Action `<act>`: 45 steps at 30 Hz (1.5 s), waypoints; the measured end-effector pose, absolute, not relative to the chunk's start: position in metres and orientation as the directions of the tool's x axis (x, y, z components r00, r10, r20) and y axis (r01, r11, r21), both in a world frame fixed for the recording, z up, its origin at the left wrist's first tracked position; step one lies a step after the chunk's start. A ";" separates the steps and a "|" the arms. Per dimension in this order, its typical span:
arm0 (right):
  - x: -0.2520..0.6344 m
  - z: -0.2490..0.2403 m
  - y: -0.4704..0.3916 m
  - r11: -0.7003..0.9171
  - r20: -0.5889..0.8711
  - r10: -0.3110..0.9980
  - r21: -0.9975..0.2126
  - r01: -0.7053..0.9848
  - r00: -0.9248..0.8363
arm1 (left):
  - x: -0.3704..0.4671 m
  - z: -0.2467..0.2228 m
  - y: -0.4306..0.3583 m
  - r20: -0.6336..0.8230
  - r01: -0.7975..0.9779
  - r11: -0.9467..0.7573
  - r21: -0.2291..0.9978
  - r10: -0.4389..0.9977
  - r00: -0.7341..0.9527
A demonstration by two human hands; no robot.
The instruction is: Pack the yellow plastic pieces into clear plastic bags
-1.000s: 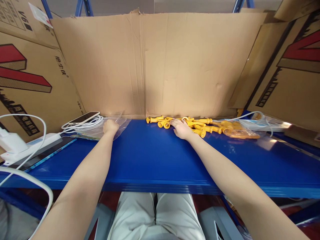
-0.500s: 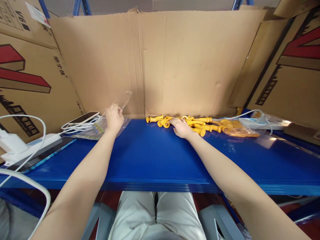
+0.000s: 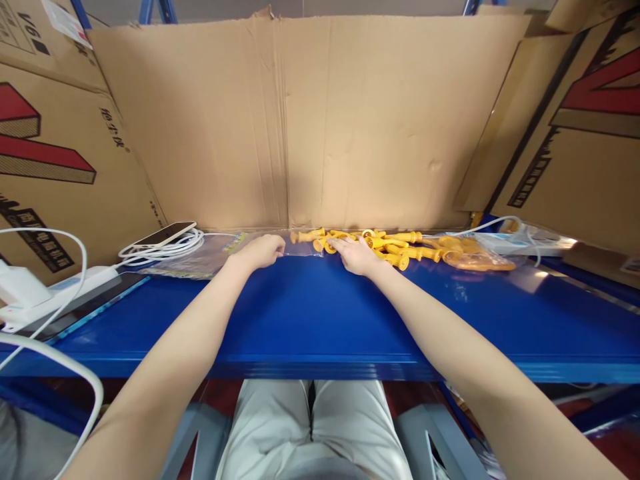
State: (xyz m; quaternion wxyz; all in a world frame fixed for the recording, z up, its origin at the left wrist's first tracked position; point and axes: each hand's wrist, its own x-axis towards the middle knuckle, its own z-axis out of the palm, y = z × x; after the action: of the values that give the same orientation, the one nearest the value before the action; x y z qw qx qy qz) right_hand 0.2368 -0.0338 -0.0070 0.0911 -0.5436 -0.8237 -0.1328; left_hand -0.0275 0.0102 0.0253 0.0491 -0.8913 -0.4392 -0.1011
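Several yellow plastic pieces [image 3: 410,252] lie in a pile along the back of the blue shelf [image 3: 310,313]. My right hand [image 3: 356,255] rests on the pile's left part, fingers spread and palm down. To its left, my left hand [image 3: 264,251] is closed at a clear plastic bag [image 3: 193,261], its fingers pressed together on the film. The bag lies flat from the cables on the left to the first yellow pieces. At the pile's right end, a clear bag with orange-yellow pieces [image 3: 480,257] lies on the shelf.
Cardboard [image 3: 400,120] stands upright behind the shelf, with printed boxes on both sides. On the left are a phone [image 3: 163,235], coiled white cable [image 3: 170,250], a white power strip [image 3: 75,293] and a dark tablet [image 3: 95,307]. Another white strip [image 3: 530,245] lies right.
My left hand has moved right and down, bringing the raised film down onto the shelf beside the yellow pieces. My right hand has hardly moved.
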 end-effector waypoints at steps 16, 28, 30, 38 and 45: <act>0.232 -0.006 -0.033 0.307 0.317 0.906 -0.033 0.951 -0.281 | -0.037 0.006 0.023 -0.018 0.928 -0.371 -0.031 0.929 0.371; 0.219 -0.012 -0.030 0.033 0.392 0.920 -0.017 0.999 -0.024 | -0.047 -0.004 0.033 -0.065 0.927 -0.370 0.058 0.925 0.374; 0.217 -0.011 -0.030 0.010 0.373 0.928 -0.009 1.000 -0.005 | -0.048 -0.003 0.031 -0.072 0.933 -0.356 0.056 0.930 0.360; 0.220 -0.006 -0.030 0.001 0.408 0.913 -0.027 1.000 0.011 | -0.052 -0.005 0.032 -0.081 0.943 -0.330 0.036 0.940 0.332; 0.248 -0.005 -0.021 0.144 0.620 0.780 -0.307 0.941 0.083 | -0.055 -0.006 0.039 -0.086 0.940 -0.341 -0.014 0.937 0.339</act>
State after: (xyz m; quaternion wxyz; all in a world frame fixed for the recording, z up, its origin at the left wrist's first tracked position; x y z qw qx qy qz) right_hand 0.2477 -0.0211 -0.0046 0.3553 -0.6444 -0.6676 -0.1131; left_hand -0.0548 0.0390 -0.0057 -0.0189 -0.8179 -0.5736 0.0393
